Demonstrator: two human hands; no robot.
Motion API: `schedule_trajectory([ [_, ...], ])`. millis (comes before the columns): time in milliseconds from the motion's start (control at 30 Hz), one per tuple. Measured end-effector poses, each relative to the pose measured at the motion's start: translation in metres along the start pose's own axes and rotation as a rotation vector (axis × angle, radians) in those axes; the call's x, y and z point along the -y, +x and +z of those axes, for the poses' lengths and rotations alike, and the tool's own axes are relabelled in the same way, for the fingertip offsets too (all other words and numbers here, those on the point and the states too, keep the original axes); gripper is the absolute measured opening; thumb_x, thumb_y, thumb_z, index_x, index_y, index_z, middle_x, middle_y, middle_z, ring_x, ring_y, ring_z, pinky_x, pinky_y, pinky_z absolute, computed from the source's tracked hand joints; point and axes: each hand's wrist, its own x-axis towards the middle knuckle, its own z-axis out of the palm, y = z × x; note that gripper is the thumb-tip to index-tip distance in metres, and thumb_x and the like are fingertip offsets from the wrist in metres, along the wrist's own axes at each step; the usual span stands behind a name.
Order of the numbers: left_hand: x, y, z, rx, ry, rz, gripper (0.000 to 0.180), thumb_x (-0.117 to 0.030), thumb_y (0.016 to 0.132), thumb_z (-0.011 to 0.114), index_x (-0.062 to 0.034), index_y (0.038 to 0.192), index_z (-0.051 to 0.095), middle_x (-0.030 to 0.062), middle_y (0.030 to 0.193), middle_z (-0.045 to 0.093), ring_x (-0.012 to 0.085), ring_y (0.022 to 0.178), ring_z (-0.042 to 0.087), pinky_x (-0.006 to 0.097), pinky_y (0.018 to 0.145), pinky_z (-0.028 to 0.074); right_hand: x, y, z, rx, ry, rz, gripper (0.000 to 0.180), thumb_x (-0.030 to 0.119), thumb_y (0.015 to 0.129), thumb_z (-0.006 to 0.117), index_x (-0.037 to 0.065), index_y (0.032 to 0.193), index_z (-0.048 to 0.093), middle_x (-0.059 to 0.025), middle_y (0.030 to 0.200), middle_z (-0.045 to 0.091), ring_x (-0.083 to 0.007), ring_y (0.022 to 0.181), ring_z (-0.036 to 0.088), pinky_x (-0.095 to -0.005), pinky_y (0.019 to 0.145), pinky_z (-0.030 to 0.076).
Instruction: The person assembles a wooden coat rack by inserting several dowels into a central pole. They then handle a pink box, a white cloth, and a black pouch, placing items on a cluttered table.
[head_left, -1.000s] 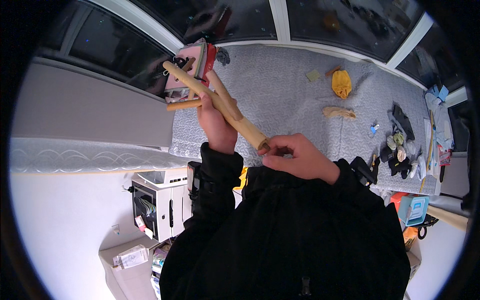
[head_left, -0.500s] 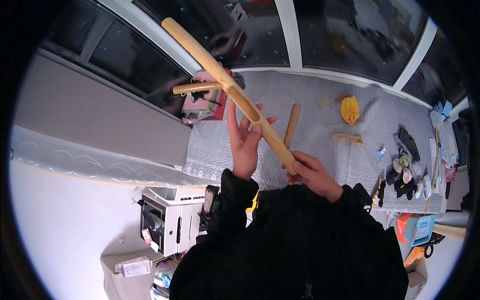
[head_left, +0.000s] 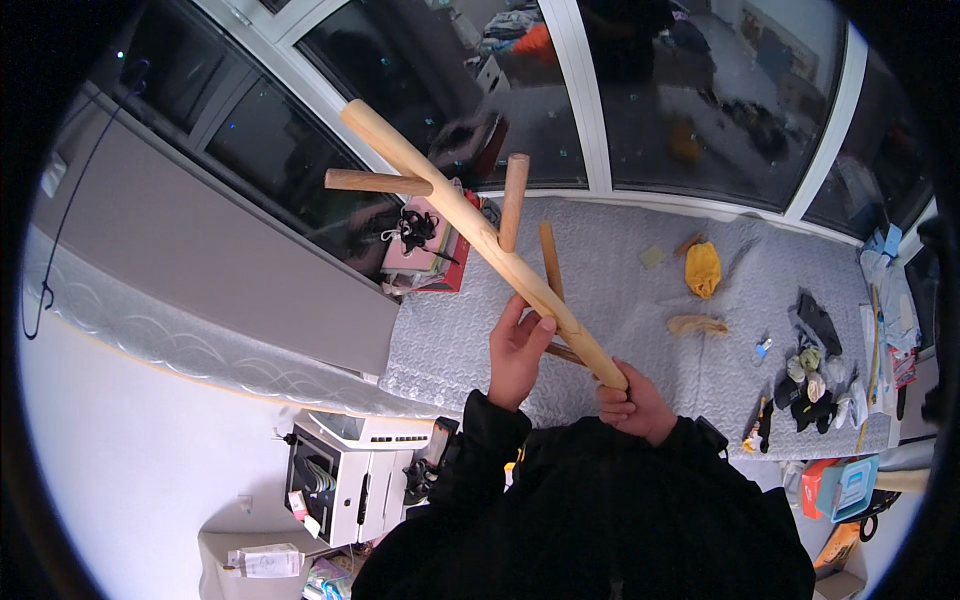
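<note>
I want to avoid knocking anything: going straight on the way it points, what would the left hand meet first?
Most likely the wooden pole, which the left hand seems to touch; how far off anything beyond lies is unclear.

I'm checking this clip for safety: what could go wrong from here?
The wooden pole might tip, since the left hand and right hand both hold it toward its lower end. Its side pegs stick out and could knock something if it swings.
</note>
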Motion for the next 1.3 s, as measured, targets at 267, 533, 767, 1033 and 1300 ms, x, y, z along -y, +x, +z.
schedule_trajectory([
  [267,-0.004,0.003,0.005,0.054,0.059,-0.017,0.046,-0.003,0.094,0.057,0.0032,0.137,0.041,0.0099,0.123,0.056,0.0198,0.112,0.057,0.034,0.095,0.046,0.000,0.001,-0.005,0.014,-0.030,-0.047,0.045,0.045,0.103,0.031,0.006,0.101,0.055,0.0051,0.053,0.038,-0.0063,0.037,0.029,-0.0228,0.043,0.030],
  [533,-0.002,0.003,-0.001,0.017,-0.002,-0.041,0.049,0.001,0.093,0.055,0.0052,0.139,0.038,0.0107,0.125,0.055,0.0197,0.115,0.055,0.033,0.097,0.045,-0.005,0.005,-0.006,0.024,-0.058,-0.133,0.038,0.046,0.101,0.039,0.011,0.103,0.054,-0.0008,0.069,0.049,-0.0090,0.054,0.041,-0.0259,0.058,0.038],
  [767,-0.009,0.005,-0.001,0.097,0.057,0.093,0.048,-0.009,0.094,0.057,0.0032,0.136,0.038,0.0149,0.126,0.056,0.0271,0.113,0.059,0.040,0.097,0.046,-0.010,0.002,0.000,0.037,-0.199,-0.185,0.032,0.039,0.101,0.043,0.016,0.124,0.045,-0.0073,0.089,0.053,-0.0143,0.070,0.047,-0.0310,0.070,0.041],
  [1033,-0.013,0.002,0.005,0.065,0.020,0.087,0.060,-0.006,0.094,0.054,0.0003,0.147,0.025,0.0189,0.131,0.054,0.0295,0.117,0.057,0.040,0.100,0.045,-0.011,0.001,-0.004,0.151,-0.196,-0.131,0.034,0.036,0.101,0.045,0.015,0.128,0.042,-0.0119,0.099,0.056,-0.0159,0.075,0.051,-0.0320,0.074,0.043],
  [1300,-0.005,0.002,0.005,-0.096,0.085,0.044,0.056,-0.002,0.093,0.055,-0.0005,0.144,0.031,0.0154,0.125,0.056,0.0275,0.109,0.061,0.036,0.090,0.051,-0.011,-0.001,-0.007,0.197,-0.190,-0.132,0.036,0.037,0.101,0.045,0.014,0.128,0.045,-0.0158,0.099,0.059,-0.0180,0.075,0.054,-0.0328,0.072,0.044],
])
